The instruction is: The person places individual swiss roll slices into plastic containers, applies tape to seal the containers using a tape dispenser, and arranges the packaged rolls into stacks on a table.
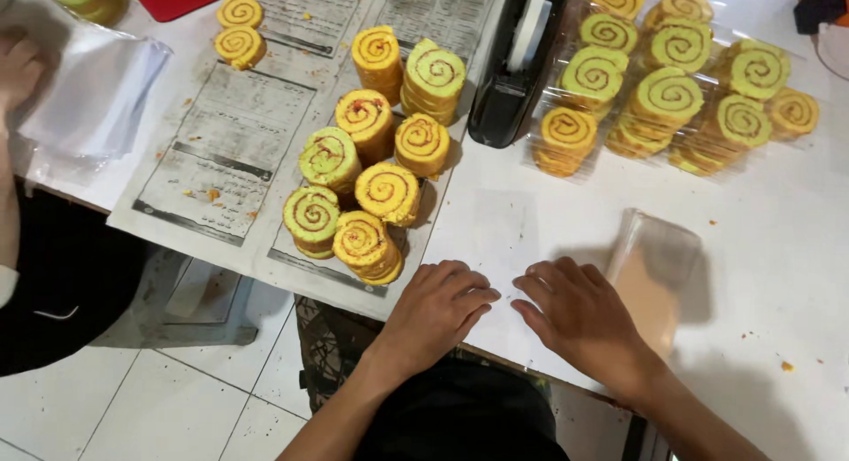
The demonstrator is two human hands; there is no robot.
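Clear plastic bag point(656, 265) lies flat on the white table point(778, 275) just beside the right hand point(579, 315) — both it and the left hand point(438, 306) rest loosely curled, pinching nothing — below wrapped green-and-yellow rolls point(676, 90).

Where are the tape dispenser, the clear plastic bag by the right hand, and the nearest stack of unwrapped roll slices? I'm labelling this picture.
tape dispenser point(508, 90): head view, on its black body.
clear plastic bag point(659, 253): head view, on its upper middle.
nearest stack of roll slices point(363, 240): head view, on the top slice's spiral.
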